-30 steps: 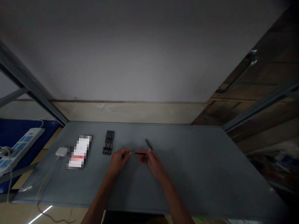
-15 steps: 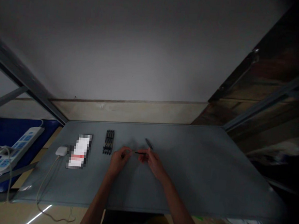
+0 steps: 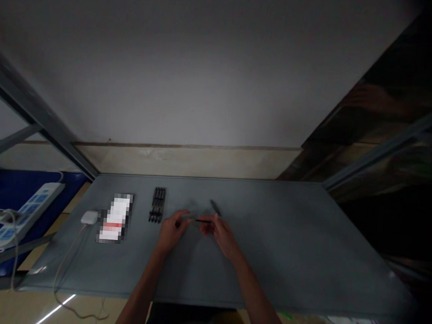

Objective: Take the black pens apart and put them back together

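One black pen (image 3: 201, 221), right fingers (image 3: 211, 222) pinching

The counter (image 3: 268, 264) stands against the wall (image 3: 193, 66), with the left hand (image 3: 172, 233) and right hand (image 3: 223, 236) side by side over its middle. A thin pen-like stick (image 3: 202, 221) runs from the right hand toward the left. A slim pen (image 3: 215, 208) lies just behind the right hand. Left of the hands, nearer the wall, sits a tray of upright-set sticks (image 3: 157, 205), then a packet (image 3: 115, 218), too blurred to read. Just left of that is a power adapter (image 3: 89, 217), whose cable (image 3: 62, 269) runs off the counter's near edge. Beyond the counter's left edge, a power strip (image 3: 25, 215) lies on a panel (image 3: 70, 186).
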{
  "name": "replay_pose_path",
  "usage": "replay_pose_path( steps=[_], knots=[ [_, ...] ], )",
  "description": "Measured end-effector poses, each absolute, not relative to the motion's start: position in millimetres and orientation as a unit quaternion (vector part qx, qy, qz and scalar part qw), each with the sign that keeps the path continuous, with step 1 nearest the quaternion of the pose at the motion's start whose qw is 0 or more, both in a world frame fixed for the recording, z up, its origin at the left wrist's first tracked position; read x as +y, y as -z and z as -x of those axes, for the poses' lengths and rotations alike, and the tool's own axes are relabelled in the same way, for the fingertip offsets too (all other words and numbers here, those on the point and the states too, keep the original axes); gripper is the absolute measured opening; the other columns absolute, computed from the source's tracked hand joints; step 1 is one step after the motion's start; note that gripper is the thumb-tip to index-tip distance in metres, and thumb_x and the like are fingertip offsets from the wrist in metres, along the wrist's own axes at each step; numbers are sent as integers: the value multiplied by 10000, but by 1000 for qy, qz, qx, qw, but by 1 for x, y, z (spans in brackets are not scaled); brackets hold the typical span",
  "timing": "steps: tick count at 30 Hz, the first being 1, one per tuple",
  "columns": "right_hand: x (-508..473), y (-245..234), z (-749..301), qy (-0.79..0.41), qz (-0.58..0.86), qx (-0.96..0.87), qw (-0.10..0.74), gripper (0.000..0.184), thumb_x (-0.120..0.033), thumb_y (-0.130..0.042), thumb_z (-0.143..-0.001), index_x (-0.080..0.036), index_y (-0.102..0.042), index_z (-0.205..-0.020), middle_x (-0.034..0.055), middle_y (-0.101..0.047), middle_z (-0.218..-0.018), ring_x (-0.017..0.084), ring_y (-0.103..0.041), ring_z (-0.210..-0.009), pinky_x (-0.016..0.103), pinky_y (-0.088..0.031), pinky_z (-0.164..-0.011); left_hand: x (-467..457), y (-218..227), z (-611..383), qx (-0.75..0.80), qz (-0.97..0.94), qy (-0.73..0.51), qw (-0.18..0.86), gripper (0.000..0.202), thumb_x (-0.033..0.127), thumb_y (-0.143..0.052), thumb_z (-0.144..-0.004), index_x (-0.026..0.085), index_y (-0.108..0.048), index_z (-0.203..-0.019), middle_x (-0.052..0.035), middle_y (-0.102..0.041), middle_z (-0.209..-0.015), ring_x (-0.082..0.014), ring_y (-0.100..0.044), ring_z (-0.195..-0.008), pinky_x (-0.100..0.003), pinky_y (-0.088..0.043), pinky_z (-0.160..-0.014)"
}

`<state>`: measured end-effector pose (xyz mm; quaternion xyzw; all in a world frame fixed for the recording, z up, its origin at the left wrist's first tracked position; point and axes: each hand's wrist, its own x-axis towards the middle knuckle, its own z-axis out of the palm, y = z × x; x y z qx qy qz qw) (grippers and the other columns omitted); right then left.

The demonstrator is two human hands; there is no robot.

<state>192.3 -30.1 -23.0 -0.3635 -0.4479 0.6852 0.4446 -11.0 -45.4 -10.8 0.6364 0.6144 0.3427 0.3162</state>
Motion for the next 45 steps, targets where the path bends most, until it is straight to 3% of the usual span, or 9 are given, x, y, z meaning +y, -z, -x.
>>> replay_pose_path(
  steps=[6, 10, 13, 19, 23, 27, 31, 37, 45],
  knots=[
    [-29, 24, -193, -688, 367, -446, 440, 567, -656, -415, -918, -222, -773, -983, 89, -710, -771, 202, -625, -700, 321, -440, -631, -45, 14, 10, 616, -642, -342, 302, 397, 497, -501, -901, 177, -734, -937, -7, -638, -654, -129, -533, -584, -239, -397, -588],
    [-30, 21, -193, -682, 369, -455, 439, 575, -671, -400, -915, -232, -760, -999, 88, -703, -781, 212, -632, -720, 333, -455, -649, -46, 13, 10, 612, -629, -356, 321, 391, 495, -588, -851, 184, -693, -1063, 59, -495, -537, -109, -448, -509, -221, -356, -531],
    [-31, 20, -193, -680, 372, -458, 435, 593, -680, -392, -912, -222, -758, -995, 87, -698, -770, 210, -630, -716, 337, -460, -656, -47, 9, 9, 617, -625, -357, 318, 464, 490, -558, -873, 179, -639, -1208, 50, -543, -574, -113, -477, -534, -226, -382, -563],
    [-31, 19, -192, -685, 369, -449, 440, 576, -652, -412, -922, -197, -757, -997, 88, -704, -771, 199, -630, -713, 323, -453, -649, -47, 8, 8, 620, -642, -332, 304, 391, 473, -507, -902, 153, -731, -927, -27, -673, -699, -131, -554, -619, -245, -397, -616],
    [-31, 19, -193, -688, 360, -448, 443, 559, -627, -416, -935, -187, -753, -1007, 88, -704, -777, 194, -625, -708, 317, -445, -639, -47, 9, 7, 632, -631, -330, 306, 375, 488, -573, -853, 170, -698, -1006, 36, -558, -564, -115, -490, -536, -227, -360, -558],
    [-32, 19, -193, -687, 365, -450, 439, 564, -630, -409, -936, -188, -749, -1017, 87, -702, -776, 195, -623, -710, 320, -451, -646, -46, 9, 7, 631, -632, -331, 303, 421, 503, -555, -859, 172, -691, -1081, 30, -562, -582, -121, -495, -550, -232, -367, -576],
    [-32, 19, -192, -684, 372, -446, 441, 580, -653, -416, -922, -185, -749, -1003, 85, -700, -771, 190, -617, -704, 318, -445, -644, -46, 10, 7, 635, -637, -320, 298, 428, 516, -501, -884, 167, -731, -977, 1, -603, -621, -124, -498, -561, -245, -367, -589],
    [-31, 18, -191, -687, 372, -439, 445, 584, -673, -435, -904, -189, -749, -989, 82, -701, -744, 191, -620, -687, 317, -434, -628, -46, 8, 5, 639, -623, -337, 300, 356, 498, -578, -833, 194, -687, -984, 65, -488, -537, -106, -457, -514, -219, -354, -552],
    [-31, 24, -192, -645, 401, -410, 504, 550, -656, -462, -900, -192, -739, -797, 46, -651, -613, 179, -571, -598, 315, -404, -589, -50, 12, 3, 651, -661, -311, 208, 370, 531, -562, -850, 229, -676, -1031, 24, -575, -644, -149, -564, -626, -250, -431, -645]
  ],
)
